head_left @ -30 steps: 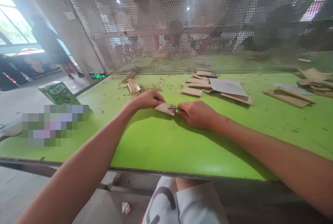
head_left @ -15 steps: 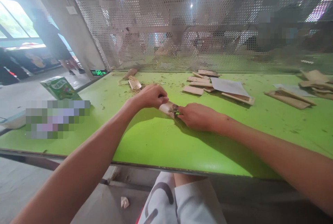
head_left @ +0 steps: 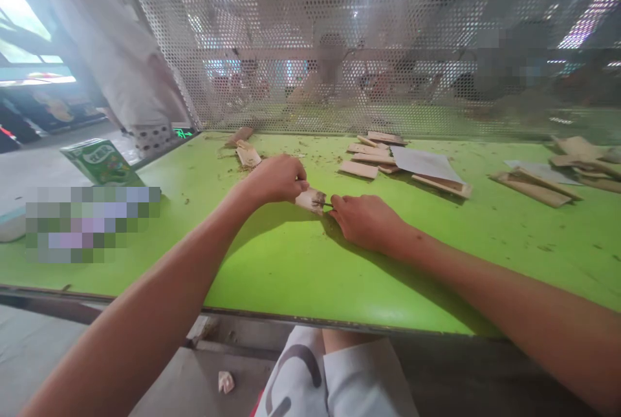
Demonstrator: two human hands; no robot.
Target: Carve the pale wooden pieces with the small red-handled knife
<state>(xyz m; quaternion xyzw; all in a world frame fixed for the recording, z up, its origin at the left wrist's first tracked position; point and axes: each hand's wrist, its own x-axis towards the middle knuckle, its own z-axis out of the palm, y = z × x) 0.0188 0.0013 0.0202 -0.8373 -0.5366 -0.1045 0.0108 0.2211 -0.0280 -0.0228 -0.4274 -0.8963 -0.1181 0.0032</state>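
My left hand [head_left: 281,178] is closed on a pale tan, packet-like piece [head_left: 308,199], held just above the green table [head_left: 291,268]. The near right end of this piece is rough and brown, with crumbly matter at it. My right hand [head_left: 363,218] pinches a thin dark metal tool [head_left: 328,205], shaped like tweezers, whose tip reaches that brown end. The fingers hide most of the tool. Beyond my left hand lies an opened tan piece [head_left: 249,154] among brown crumbs, beside a darker brown one [head_left: 239,137].
Several flat tan pieces [head_left: 359,169] and a white sheet [head_left: 427,164] lie at the back right. More tan pieces [head_left: 536,187] are farther right. A green carton [head_left: 101,161] stands at left beside a blurred-out item. A perforated metal screen [head_left: 310,100] borders the table's back. Someone [head_left: 121,55] passes at left.
The tool has drawn slightly to the right, out from the packet-like piece's end. Someone in light clothes has come into view close by at left. The view has shifted a little.
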